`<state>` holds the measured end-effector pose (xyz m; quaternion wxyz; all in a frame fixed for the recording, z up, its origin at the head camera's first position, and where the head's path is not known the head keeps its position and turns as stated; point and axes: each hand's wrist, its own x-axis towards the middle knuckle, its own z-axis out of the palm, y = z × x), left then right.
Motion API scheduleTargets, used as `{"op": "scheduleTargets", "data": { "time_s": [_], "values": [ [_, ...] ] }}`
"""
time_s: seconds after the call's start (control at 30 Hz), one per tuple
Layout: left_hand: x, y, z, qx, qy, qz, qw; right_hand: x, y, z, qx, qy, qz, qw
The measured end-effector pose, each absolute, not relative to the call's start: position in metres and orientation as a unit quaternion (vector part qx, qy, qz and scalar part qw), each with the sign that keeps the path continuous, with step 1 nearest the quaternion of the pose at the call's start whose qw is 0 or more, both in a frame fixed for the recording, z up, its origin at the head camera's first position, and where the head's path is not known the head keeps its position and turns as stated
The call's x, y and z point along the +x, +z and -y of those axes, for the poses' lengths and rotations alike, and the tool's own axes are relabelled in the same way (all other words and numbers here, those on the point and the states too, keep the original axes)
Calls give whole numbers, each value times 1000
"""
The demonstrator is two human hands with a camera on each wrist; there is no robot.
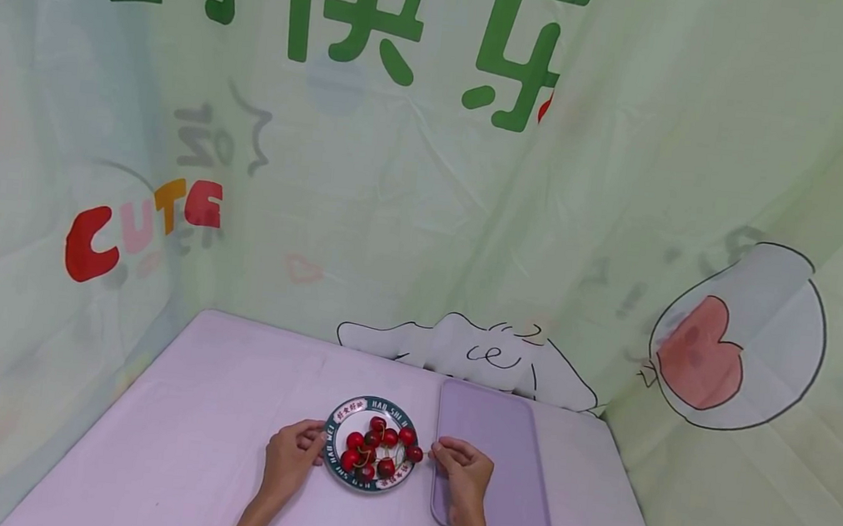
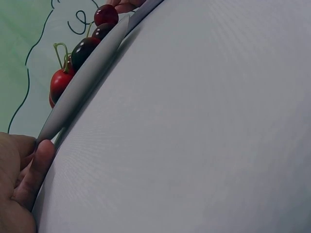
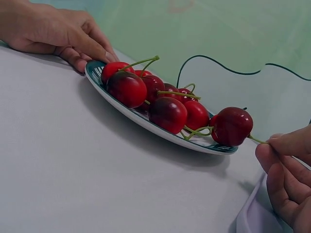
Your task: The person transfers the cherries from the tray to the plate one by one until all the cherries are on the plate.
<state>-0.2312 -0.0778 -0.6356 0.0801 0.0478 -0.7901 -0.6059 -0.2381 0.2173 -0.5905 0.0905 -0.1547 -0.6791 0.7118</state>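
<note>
A round white plate [image 1: 392, 409] with a dark green patterned rim stands on the table, bearing several red cherries [image 1: 352, 459] with green stems. My left hand [image 1: 292, 456] grips the plate's left edge between thumb and fingers, as the left wrist view shows. On the opposite side my right hand [image 1: 465, 471] pinches the stem [image 3: 258, 141] of one dark red cherry [image 3: 233, 125] between thumb and forefinger. That cherry is at the plate's right rim; whether it touches the rim I cannot tell.
A flat lilac tray [image 1: 502, 462] with a low raised edge lies right of the plate, partly beneath my right hand and forearm. The table [image 1: 230, 388] has a pale cover. Printed curtains [image 1: 412, 195] hang behind it and along both sides.
</note>
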Motion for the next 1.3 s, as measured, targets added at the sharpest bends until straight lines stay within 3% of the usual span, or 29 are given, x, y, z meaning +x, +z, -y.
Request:
{"op": "scheduleTargets", "data": {
  "time_s": [1.3],
  "values": [
    [-228,-633,77,46,-596,796,93,-233,-571,-203,-147,706,689,73]
  ]
}}
